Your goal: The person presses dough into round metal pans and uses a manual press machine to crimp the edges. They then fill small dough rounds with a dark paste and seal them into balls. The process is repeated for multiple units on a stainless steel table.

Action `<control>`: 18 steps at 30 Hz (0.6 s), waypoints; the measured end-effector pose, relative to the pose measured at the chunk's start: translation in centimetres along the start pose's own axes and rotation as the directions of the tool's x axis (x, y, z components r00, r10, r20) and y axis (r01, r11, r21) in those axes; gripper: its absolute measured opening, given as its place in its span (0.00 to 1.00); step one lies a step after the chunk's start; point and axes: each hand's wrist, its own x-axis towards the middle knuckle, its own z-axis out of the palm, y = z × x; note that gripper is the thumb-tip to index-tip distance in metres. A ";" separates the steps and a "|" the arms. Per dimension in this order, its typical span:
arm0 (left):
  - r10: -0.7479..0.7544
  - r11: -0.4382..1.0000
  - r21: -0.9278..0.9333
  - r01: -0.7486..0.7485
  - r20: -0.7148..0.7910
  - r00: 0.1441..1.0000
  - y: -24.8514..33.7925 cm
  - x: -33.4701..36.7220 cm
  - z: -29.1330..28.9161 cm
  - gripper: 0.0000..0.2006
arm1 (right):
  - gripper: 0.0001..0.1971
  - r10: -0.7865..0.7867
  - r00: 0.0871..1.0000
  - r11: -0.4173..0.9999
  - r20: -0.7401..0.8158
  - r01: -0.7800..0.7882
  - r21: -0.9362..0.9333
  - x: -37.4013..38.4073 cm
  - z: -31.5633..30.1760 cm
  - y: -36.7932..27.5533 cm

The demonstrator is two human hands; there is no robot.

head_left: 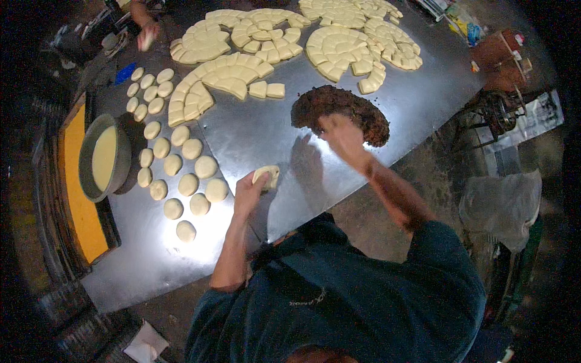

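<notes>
In my left hand (247, 195) is a flattened piece of pale dough (267, 176), raised near the table's front edge with the fingers curled around its side. My right hand (342, 138) reaches into a mound of dark brown, crumbly filling (369, 121); its fingertips are at the mound's near side, blurred and partly lost against it. Left of my left hand, several round, filled-looking dough discs (206, 167) lie spread over the metal table. Beyond the mound, cut dough pieces (242, 71) sit packed together in fan-shaped clusters.
A grey bowl of pale yellow liquid (104, 158) stands at the table's left edge. Another person's hand (147, 35) is at the far left, near a blue scrap (125, 73). More dough clusters (339, 51) cover the far side. A metal stand (499, 115) and a plastic bag (502, 206) are off to the right.
</notes>
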 end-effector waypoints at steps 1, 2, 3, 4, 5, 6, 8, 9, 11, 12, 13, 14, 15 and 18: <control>0.103 0.985 0.138 -0.100 -0.011 0.995 -0.1 0.3 -0.2 0.14 | 0.14 -0.034 0.997 0.994 0.065 0.040 -0.100 1.3 -0.3 2.2; 0.206 0.941 0.275 -0.196 -0.008 0.979 -0.1 0.5 -0.3 0.14 | 0.13 -0.066 0.989 0.977 0.130 0.091 -0.193 2.1 -0.1 3.7; 0.136 0.956 0.268 -0.115 -0.059 0.989 0.8 0.6 0.0 0.15 | 0.13 -0.086 0.984 0.973 0.157 0.116 -0.199 2.5 0.6 4.5; 0.053 0.986 0.165 -0.040 -0.079 0.995 1.9 0.7 0.3 0.16 | 0.12 -0.105 0.977 0.970 0.187 0.142 -0.198 2.5 1.4 5.0; -0.031 0.998 0.058 0.036 -0.090 0.995 3.0 0.8 0.5 0.17 | 0.11 -0.123 0.968 0.966 0.217 0.166 -0.196 2.5 2.2 5.5; -0.118 0.992 -0.055 0.113 -0.098 0.988 3.5 0.9 0.6 0.18 | 0.11 -0.141 0.968 0.978 0.209 0.170 -0.124 2.6 2.6 6.1; -0.087 0.942 -0.332 0.047 -0.108 0.990 3.0 1.5 0.9 0.23 | 0.12 -0.174 0.967 0.985 0.188 0.173 0.023 3.2 3.3 8.0; -0.099 0.893 -0.449 0.041 -0.108 0.989 4.2 1.5 1.8 0.24 | 0.16 -0.147 0.977 0.980 0.153 0.123 0.158 3.7 3.1 9.1; -0.092 0.786 -0.619 0.006 -0.107 0.990 4.7 1.9 2.6 0.21 | 0.19 0.181 0.899 0.813 0.398 -0.364 0.454 5.0 -0.1 8.8; -0.097 0.808 -0.587 0.036 -0.071 0.993 4.5 2.5 2.8 0.20 | 0.21 0.297 0.787 0.622 0.541 -0.589 0.516 5.1 -1.5 8.6; -0.104 0.830 -0.554 0.063 -0.042 0.994 4.2 3.1 2.9 0.19 | 0.25 0.339 0.788 0.374 0.514 -0.614 0.695 4.3 -1.6 8.3; -0.113 0.851 -0.518 0.089 -0.014 0.994 3.9 3.4 3.0 0.18 | 0.24 0.286 0.812 0.300 0.509 -0.581 0.757 3.6 -1.8 7.6; -0.113 0.868 -0.489 0.082 -0.035 0.993 4.1 3.6 3.6 0.16 | 0.23 0.232 0.834 0.217 0.500 -0.545 0.810 3.1 -2.7 6.3; -0.099 0.792 -0.608 0.057 -0.036 0.994 5.5 3.3 5.4 0.17 | 0.17 0.099 0.885 0.200 0.454 -0.465 0.862 2.5 -4.1 -0.5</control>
